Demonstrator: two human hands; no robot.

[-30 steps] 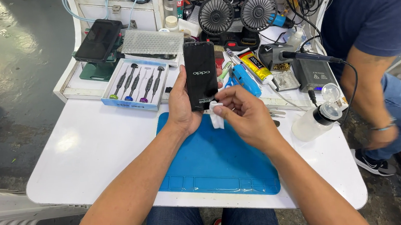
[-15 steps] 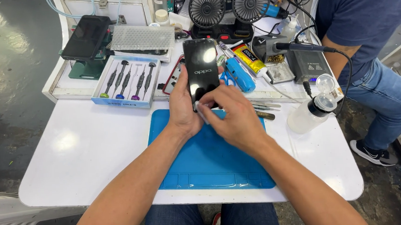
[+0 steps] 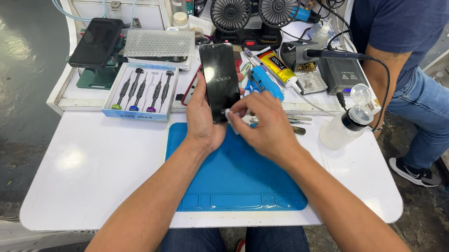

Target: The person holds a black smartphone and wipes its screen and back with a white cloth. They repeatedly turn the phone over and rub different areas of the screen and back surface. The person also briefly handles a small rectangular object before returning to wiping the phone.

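Left hand (image 3: 203,117) grips an upright black smartphone (image 3: 220,81); right hand (image 3: 266,125) pinches a small white piece at its lower edge. Blue work mat (image 3: 238,177) lies beneath both hands.

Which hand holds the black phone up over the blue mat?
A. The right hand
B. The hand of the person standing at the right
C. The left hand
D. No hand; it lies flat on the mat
C: the left hand grips the black phone upright above the blue mat, while the right hand only pinches at its lower edge.
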